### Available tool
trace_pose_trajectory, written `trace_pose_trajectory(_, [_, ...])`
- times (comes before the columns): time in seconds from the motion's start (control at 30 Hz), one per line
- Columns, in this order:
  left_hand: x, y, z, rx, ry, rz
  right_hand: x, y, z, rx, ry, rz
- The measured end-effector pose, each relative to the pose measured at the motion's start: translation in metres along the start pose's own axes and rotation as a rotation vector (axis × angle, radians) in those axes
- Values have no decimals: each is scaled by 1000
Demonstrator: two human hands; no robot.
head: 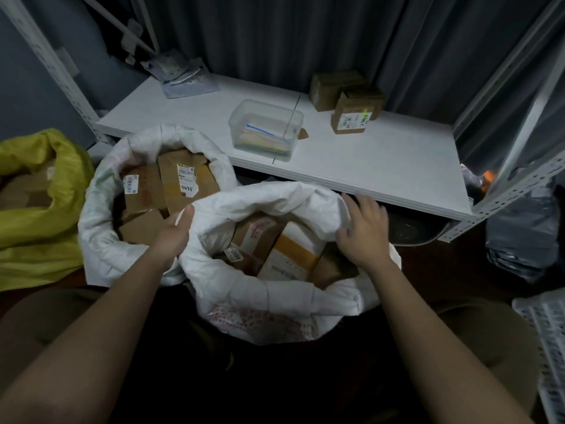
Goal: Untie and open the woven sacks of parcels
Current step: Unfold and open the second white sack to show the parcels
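A white woven sack (260, 298) stands open between my arms, its rim rolled down over cardboard parcels (287, 255). My left hand (174, 232) grips the sack's left rim, thumb up over the fabric. On the right rim lies my right hand (365, 231), fingers spread and fairly straight on the folded cloth. Behind and to the left a second white sack (101, 228) also gapes open, full of labelled boxes (180, 182). At the far left lies a yellow sack (42, 237), its mouth open on brown parcels.
A low white shelf (382, 166) runs behind the sacks, holding a clear plastic tub (264, 130), two brown boxes (351, 111) and some plastic mailers (183, 76). Grey bagged parcels (526, 237) sit at the right under metal racking (516, 185). Dark curtains hang behind.
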State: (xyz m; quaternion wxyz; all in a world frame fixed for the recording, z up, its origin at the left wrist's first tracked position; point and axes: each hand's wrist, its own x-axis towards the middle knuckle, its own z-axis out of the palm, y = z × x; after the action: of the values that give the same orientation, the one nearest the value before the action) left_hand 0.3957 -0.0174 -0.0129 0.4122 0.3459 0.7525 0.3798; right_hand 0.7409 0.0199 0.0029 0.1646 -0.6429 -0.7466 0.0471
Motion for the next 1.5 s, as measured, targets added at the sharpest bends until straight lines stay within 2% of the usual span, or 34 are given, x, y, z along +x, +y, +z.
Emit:
trace_pose_trajectory(0.1, [-4,-7,-2,-36,-52,13,36,-42,9,21,-153,-166])
trace_pose_trajectory(0.2, [-5,-12,-5,-85,-127,23,67,-84,35,-94,-290,-377])
trace_pose_trajectory(0.27, [-3,-15,-5,-178,-151,-35,80,-109,41,-104,-422,-478])
trace_pose_trajectory(0.33, [-4,-14,-5,-245,-179,-118,90,-127,36,-11,-619,-482])
trace_pose_trajectory(0.37, [-3,-12,-7,-195,-182,-117,94,-133,36,46,-692,-460])
trace_pose_trajectory(0.43, [1,-10,-11,76,-131,7,99,-141,36,140,-757,-399])
trace_pose_trajectory(0.53, [1,11,-2,602,-33,333,105,-155,40,271,-896,-208])
trace_pose_trajectory(0.57, [1,19,6,722,-66,418,106,-160,42,316,-947,-147])
trace_pose_trajectory(0.6, [2,23,15,742,-133,443,106,-163,43,362,-974,-96])
trace_pose_trajectory(0.67, [6,28,26,570,-302,381,105,-160,43,409,-925,-70])
trace_pose_trajectory(0.7, [11,27,28,451,-362,351,102,-152,44,397,-841,-109])
trace_pose_trajectory(0.8, [29,23,14,194,-477,166,85,-112,40,164,-564,-250])
trace_pose_trajectory(0.87, [38,23,5,-7,-555,9,67,-92,36,15,-559,-219])
trace_pose_trajectory(0.9, [38,25,5,-33,-573,-46,58,-86,36,38,-578,-190])
trace_pose_trajectory(0.93, [38,26,7,45,-561,-60,52,-83,39,121,-569,-176])
trace_pose_trajectory(1.0, [36,25,19,495,-421,65,45,-85,42,370,-508,-92])
trace_pose_trajectory(1.03, [30,27,25,678,-306,223,47,-88,43,548,-500,25])
trace_pose_trajectory(1.07, [21,30,32,735,-229,421,50,-95,42,709,-523,154])
trace_pose_trajectory(1.13, [10,34,43,738,-250,785,60,-107,42,741,-629,331])
trace_pose_trajectory(1.2, [14,30,55,696,-366,903,66,-111,39,674,-723,379])
trace_pose_trajectory(1.23, [19,29,58,645,-419,858,64,-111,33,680,-731,346])
trace_pose_trajectory(1.33, [36,33,57,463,-495,581,44,-81,19,685,-643,131])
trace_pose_trajectory(1.43, [47,38,60,341,-498,414,17,-58,23,637,-572,131])
trace_pose_trajectory(1.5, [50,41,64,401,-467,399,10,-59,29,679,-485,154])
